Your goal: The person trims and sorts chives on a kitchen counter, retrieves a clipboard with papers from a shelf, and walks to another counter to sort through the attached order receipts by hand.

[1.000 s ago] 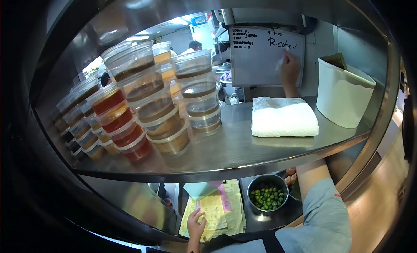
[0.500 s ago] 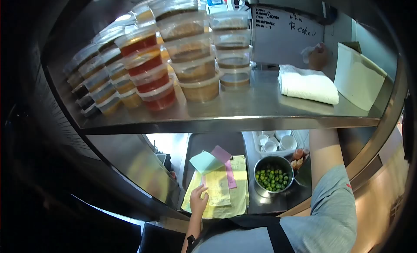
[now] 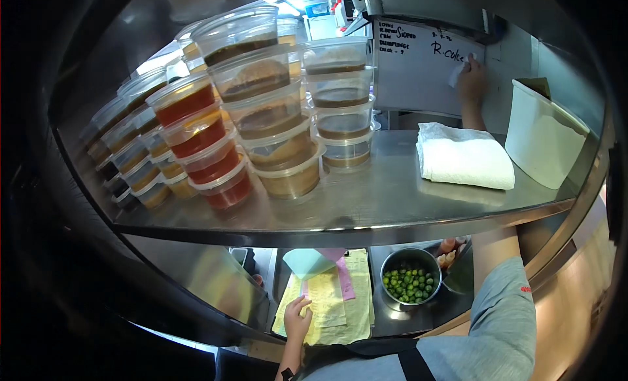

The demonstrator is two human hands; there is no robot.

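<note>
My right hand (image 3: 471,84) reaches up behind the steel shelf to the whiteboard (image 3: 405,80). Its fingers are closed on a white tissue (image 3: 455,74), held against the board just below the end of the handwritten "R.coke". Part of that forearm is hidden by the shelf. Down on the counter, my left hand (image 3: 298,317) lies on yellow paper sheets (image 3: 327,306), fingers loosely bent and apart, with nothing in them. Pink paper (image 3: 345,279) and a pale green sheet (image 3: 306,263) lie at the top of these papers.
Stacked lidded sauce tubs (image 3: 275,119) crowd the left of the steel shelf (image 3: 366,204). A folded white cloth (image 3: 464,157) and a cream container (image 3: 546,132) stand at its right. Below, a metal pot (image 3: 411,302) holds small green fruits, beside bottles (image 3: 448,253).
The view has tilted up, so the shelf sits lower in the picture. My right hand has risen with the tissue, closer to the writing. My left hand stays on the papers.
</note>
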